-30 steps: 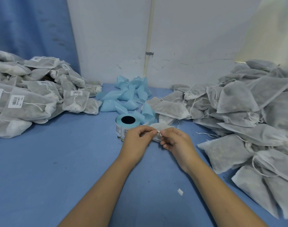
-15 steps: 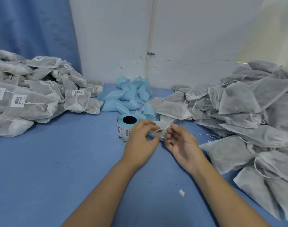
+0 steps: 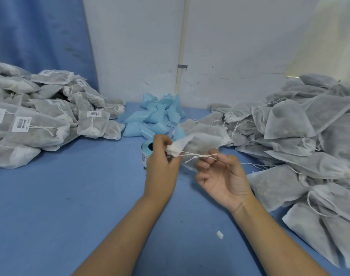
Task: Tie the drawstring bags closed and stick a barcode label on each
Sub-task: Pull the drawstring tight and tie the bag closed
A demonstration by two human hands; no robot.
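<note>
A grey mesh drawstring bag (image 3: 202,143) is lifted above the blue table in the middle. My left hand (image 3: 162,162) grips its gathered white neck (image 3: 175,149). My right hand (image 3: 220,172), palm up, pinches the white drawstring ends (image 3: 198,156), which stretch taut between the two hands. A roll of barcode labels (image 3: 145,154) on blue backing stands just behind my left hand, partly hidden by it.
A pile of tied, labelled bags (image 3: 40,116) fills the left side. A big heap of unlabelled bags (image 3: 301,140) covers the right. Torn blue backing strips (image 3: 156,116) lie at the back by the wall. A small white scrap (image 3: 220,235) lies on the blue table (image 3: 70,206).
The bag has been raised off the table. My right hand turned palm up and drew the strings out to the right, while my left hand closed around the bag's neck.
</note>
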